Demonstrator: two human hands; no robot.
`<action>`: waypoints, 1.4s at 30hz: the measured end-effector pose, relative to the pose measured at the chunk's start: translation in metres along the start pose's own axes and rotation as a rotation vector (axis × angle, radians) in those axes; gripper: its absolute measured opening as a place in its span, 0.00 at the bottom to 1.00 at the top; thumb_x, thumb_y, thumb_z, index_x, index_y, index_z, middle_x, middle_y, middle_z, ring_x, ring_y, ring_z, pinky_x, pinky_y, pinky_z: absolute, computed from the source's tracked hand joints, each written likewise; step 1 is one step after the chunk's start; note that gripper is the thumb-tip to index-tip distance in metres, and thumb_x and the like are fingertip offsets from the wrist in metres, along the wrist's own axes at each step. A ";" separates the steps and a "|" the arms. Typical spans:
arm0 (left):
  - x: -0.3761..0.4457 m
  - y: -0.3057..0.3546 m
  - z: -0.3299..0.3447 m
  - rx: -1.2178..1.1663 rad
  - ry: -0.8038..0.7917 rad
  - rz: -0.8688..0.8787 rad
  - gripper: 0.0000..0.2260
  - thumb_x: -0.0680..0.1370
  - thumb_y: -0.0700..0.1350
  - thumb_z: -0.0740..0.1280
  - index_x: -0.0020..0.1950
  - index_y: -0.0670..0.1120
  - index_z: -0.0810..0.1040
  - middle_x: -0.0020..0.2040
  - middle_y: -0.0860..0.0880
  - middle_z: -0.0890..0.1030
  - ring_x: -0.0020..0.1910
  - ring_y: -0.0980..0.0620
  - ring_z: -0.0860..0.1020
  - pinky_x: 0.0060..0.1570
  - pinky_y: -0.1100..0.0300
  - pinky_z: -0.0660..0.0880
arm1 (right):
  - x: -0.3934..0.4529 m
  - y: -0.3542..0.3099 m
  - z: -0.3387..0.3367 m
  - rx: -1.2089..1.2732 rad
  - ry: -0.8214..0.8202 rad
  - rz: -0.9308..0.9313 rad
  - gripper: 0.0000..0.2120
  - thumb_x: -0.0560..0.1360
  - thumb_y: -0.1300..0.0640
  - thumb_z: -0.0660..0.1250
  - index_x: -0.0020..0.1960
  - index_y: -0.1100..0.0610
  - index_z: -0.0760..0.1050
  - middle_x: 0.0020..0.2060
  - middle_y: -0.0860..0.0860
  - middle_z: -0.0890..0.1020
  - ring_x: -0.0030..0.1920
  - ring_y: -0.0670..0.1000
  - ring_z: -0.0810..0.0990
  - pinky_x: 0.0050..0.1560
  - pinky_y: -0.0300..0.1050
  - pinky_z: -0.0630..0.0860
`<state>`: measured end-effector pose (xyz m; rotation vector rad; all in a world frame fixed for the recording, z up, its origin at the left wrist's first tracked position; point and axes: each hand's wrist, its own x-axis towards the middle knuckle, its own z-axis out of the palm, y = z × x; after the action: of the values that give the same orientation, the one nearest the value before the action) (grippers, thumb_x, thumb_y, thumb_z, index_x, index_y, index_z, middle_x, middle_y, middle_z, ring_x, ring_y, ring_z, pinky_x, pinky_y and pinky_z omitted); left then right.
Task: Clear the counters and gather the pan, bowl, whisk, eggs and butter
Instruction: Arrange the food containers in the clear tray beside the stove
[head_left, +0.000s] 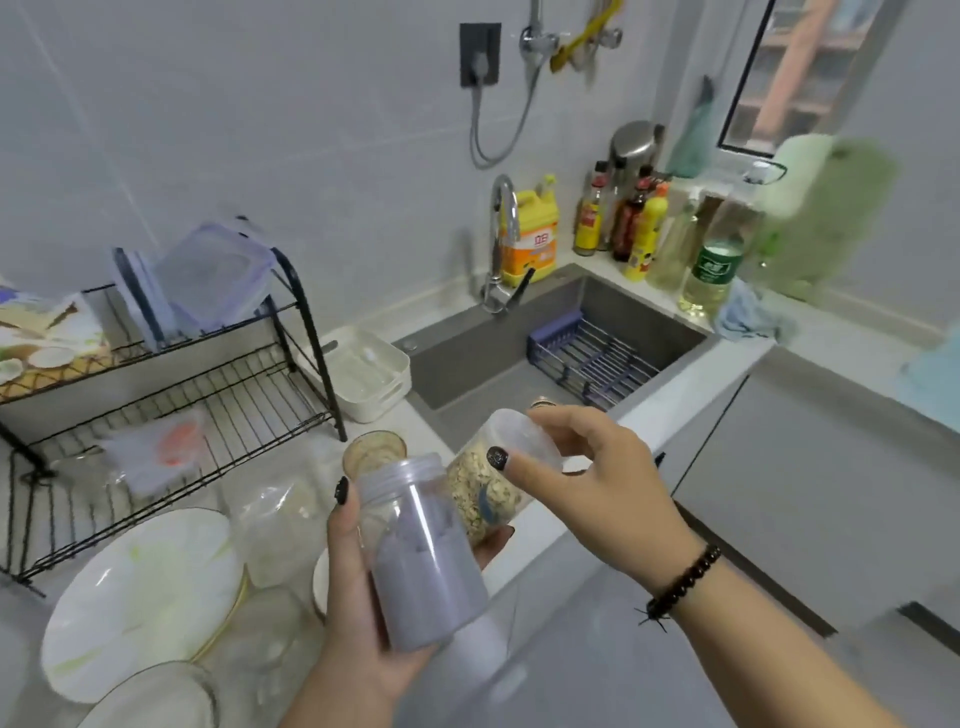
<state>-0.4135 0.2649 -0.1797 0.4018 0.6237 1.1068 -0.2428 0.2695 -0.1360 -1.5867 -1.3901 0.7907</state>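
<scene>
left hand (358, 587) wrapped round clear plastic jar (423, 561) w/ purple powder, held over counter edge (524, 551). right hand (597, 478) pinching lid end of oat jar (498, 478), partly hidden behind first. white glossy plates (140, 597) lower left, cut off. pan, whisk, eggs, butter: can't make out.

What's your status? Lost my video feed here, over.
Left hand grips purple-powder jar. Right hand pinches oat jar by its lid. Pan, bowl, whisk, eggs, butter not seen. Plates crowd the counter.
</scene>
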 end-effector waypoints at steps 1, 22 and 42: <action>0.006 -0.010 0.014 0.027 -0.042 -0.020 0.36 0.55 0.69 0.74 0.53 0.45 0.85 0.56 0.37 0.82 0.51 0.37 0.83 0.67 0.36 0.65 | -0.001 0.006 -0.016 -0.012 0.061 0.027 0.23 0.60 0.36 0.71 0.51 0.46 0.76 0.48 0.41 0.79 0.49 0.40 0.78 0.50 0.38 0.77; 0.112 -0.301 0.311 0.113 -0.396 -0.438 0.28 0.57 0.64 0.73 0.45 0.44 0.86 0.50 0.37 0.84 0.48 0.37 0.83 0.53 0.34 0.76 | -0.037 0.150 -0.405 -0.191 0.468 0.117 0.23 0.68 0.49 0.74 0.61 0.41 0.73 0.54 0.37 0.74 0.53 0.36 0.74 0.54 0.35 0.72; 0.218 -0.564 0.544 0.325 -0.595 -0.977 0.45 0.46 0.59 0.83 0.58 0.39 0.80 0.57 0.35 0.81 0.54 0.34 0.81 0.56 0.29 0.71 | -0.067 0.290 -0.680 -0.300 0.907 0.559 0.26 0.69 0.43 0.71 0.65 0.42 0.71 0.51 0.39 0.73 0.51 0.38 0.74 0.51 0.31 0.71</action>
<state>0.3995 0.2389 -0.1547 0.5825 0.3746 -0.0673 0.4717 0.0691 -0.1097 -2.2112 -0.4118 0.0767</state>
